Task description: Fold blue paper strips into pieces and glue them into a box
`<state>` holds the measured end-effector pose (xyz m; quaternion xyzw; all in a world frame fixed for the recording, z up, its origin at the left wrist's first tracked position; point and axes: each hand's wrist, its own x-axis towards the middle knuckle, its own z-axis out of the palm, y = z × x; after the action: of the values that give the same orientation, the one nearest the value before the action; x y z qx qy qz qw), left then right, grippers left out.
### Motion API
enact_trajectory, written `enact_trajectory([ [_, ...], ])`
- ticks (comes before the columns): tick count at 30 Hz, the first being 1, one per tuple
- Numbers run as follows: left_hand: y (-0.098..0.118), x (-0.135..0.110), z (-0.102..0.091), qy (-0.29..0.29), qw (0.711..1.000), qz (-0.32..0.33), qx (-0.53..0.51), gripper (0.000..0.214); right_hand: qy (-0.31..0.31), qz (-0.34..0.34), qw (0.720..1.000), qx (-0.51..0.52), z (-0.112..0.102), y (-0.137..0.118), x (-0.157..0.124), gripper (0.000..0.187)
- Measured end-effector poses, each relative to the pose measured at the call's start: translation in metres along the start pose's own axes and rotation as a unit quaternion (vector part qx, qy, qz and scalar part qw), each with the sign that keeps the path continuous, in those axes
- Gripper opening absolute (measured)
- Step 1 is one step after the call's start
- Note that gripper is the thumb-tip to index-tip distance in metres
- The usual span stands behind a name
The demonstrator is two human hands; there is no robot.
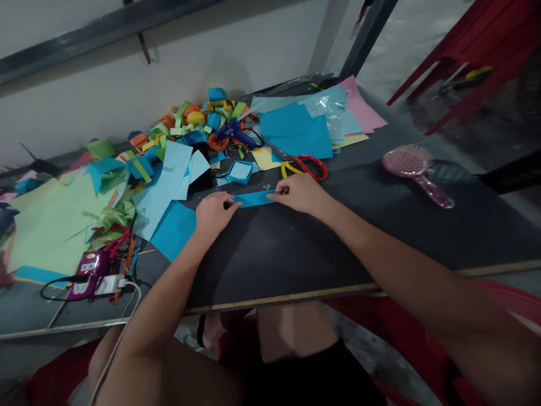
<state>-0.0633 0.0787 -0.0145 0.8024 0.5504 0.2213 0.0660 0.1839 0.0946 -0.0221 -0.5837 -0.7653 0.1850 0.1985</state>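
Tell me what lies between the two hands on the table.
In the head view, a blue paper strip lies flat on the dark table between the left hand and the right hand; each hand holds one end.

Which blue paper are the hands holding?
On the dark table, just in front of the red-handled scissors, a blue strip lies flat, held at its ends by the left hand and right hand. Unlike the wide blue sheets nearby, it is long and narrow.

The dark table (296, 242) (pale-edged) carries a blue paper strip (253, 198) at centre, red-handled scissors (306, 166) just above, a pink hairbrush (416, 172) at right and coloured paper scraps (190, 121) heaped upper left.
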Motion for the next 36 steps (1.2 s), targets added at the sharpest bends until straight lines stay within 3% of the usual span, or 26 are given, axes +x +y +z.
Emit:
enact_trajectory([
  [3,-0.008,0.004,0.002,0.015,1.0,0.006,-0.024,0.032,0.02,-0.018,1.0,-0.011,0.004,0.004,0.001,0.04],
  [6,-0.015,0.007,0.002,-0.006,1.0,0.004,-0.008,0.034,0.028,-0.002,0.999,-0.038,0.006,0.003,-0.001,0.041],
  [8,-0.013,0.006,0.0,-0.017,1.0,0.001,0.024,0.03,0.04,0.021,0.997,-0.067,0.005,-0.003,-0.006,0.037],
  [10,-0.009,0.004,-0.001,0.009,0.998,0.026,0.059,0.02,0.078,0.017,0.991,-0.108,0.003,-0.011,-0.011,0.032],
  [13,-0.002,0.001,0.0,0.025,0.988,0.122,0.093,0.029,0.131,-0.114,0.973,-0.153,0.001,-0.017,-0.014,0.039],
  [15,-0.002,0.001,0.002,-0.033,0.978,0.188,0.089,0.038,0.092,-0.215,0.961,-0.149,0.004,-0.016,-0.012,0.035],
  [17,-0.005,0.002,0.004,-0.082,0.97,0.213,0.081,0.041,0.036,-0.261,0.956,-0.133,0.009,-0.013,-0.008,0.042],
  [23,0.006,-0.005,0.001,-0.068,0.976,0.187,0.09,0.036,0.046,-0.258,0.961,-0.091,0.012,-0.007,-0.005,0.032],
  [28,0.022,-0.01,0.005,-0.04,0.988,0.095,0.118,0.033,0.032,-0.241,0.967,-0.075,0.01,-0.006,-0.004,0.03],
  [33,0.018,-0.006,0.007,-0.019,0.993,0.044,0.111,0.026,0.019,-0.212,0.975,-0.071,0.009,-0.003,0.001,0.03],
  [36,0.017,-0.005,0.005,-0.025,0.994,0.031,0.101,0.024,0.017,-0.19,0.976,-0.107,0.009,-0.014,-0.005,0.034],
])
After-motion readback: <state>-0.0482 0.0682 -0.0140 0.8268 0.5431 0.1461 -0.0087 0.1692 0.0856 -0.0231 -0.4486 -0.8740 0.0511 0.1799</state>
